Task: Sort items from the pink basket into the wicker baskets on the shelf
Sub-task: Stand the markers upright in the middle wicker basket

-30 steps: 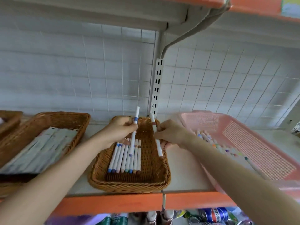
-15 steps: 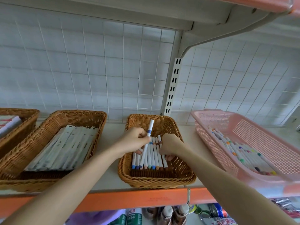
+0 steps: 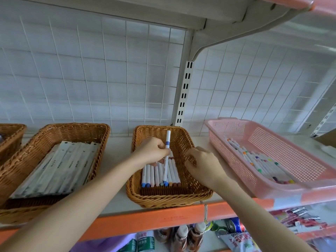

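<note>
A: Where's the left hand (image 3: 152, 151)?
B: Gripping a white marker with a blue band (image 3: 167, 140), pointing to 12 o'clock, over the row of white markers (image 3: 156, 174) in the small brown wicker basket (image 3: 163, 201).
A: And the right hand (image 3: 201, 165)?
B: Curled at that basket's 3 o'clock rim, blurred. I can't tell if it holds anything. The pink plastic mesh basket (image 3: 227, 157) sits further toward 3 o'clock.
</note>
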`<action>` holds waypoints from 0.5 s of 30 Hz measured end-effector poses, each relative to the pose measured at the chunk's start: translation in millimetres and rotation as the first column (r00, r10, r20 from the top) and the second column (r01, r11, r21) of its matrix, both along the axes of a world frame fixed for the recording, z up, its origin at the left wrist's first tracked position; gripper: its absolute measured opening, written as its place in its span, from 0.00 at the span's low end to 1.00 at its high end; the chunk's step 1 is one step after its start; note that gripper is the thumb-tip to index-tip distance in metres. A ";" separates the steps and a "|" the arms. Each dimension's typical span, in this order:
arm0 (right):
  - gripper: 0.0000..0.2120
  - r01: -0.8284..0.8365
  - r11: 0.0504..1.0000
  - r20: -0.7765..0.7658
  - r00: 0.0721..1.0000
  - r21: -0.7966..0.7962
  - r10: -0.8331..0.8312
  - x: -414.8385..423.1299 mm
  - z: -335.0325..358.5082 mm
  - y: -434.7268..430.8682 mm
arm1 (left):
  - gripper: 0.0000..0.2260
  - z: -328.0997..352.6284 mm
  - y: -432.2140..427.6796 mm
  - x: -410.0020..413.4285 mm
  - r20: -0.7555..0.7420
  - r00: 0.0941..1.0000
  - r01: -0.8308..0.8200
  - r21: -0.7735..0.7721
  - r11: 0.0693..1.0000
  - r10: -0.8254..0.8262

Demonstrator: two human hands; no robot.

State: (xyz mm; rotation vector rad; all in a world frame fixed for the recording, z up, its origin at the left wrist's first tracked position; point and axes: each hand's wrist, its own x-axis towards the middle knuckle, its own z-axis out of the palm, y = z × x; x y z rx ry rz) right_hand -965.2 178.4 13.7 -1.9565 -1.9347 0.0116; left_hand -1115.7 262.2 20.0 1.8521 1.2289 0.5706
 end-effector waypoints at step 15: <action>0.14 0.047 0.998 0.003 0.999 0.045 -0.047 6.7 -16.8 -21.2 | 0.10 -12.1 11.0 62.8 -0.299 0.954 -0.014 -0.016 1.000 0.008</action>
